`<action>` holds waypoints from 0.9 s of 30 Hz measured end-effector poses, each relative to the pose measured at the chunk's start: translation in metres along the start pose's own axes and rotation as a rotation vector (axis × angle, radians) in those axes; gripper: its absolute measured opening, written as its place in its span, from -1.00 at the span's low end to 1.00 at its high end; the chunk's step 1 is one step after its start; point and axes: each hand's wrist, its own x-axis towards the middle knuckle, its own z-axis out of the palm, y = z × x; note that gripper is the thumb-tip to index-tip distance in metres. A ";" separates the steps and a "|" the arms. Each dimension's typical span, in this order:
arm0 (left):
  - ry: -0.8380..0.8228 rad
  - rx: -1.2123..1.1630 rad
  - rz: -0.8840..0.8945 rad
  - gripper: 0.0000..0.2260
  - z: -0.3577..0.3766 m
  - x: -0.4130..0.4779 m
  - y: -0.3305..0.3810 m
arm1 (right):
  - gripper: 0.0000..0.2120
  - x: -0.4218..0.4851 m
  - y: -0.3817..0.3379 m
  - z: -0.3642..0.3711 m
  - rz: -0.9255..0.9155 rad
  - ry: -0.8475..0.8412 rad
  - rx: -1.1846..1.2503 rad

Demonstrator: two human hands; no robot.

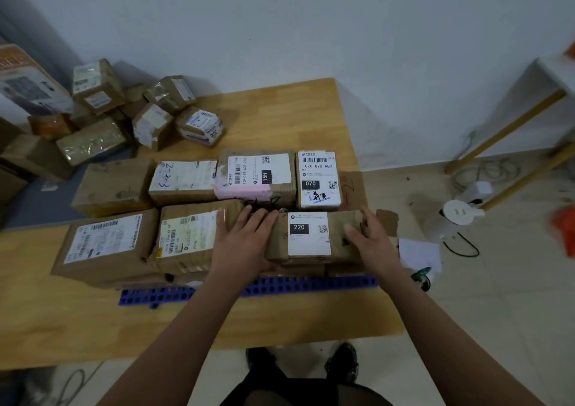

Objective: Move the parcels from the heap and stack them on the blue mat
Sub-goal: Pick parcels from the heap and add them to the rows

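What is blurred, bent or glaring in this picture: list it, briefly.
Head view: the wide-angle lens bows the table edge; the orange thing at the right border is smeared; tape on a heap parcel glints; the 220 label reads sharp; light is soft, shadows faint.

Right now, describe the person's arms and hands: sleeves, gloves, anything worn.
Both arms are bare: the left arm and right arm show no sleeve anywhere in view. The left hand and right hand carry no gloves, and no watch, band or ring is visible. Lower down, a dark garment and dark shoes show.
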 end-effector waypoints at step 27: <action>-0.065 0.002 0.583 -0.11 -0.003 0.028 0.075 | -0.42 -0.003 0.049 -0.097 0.257 -0.405 -0.340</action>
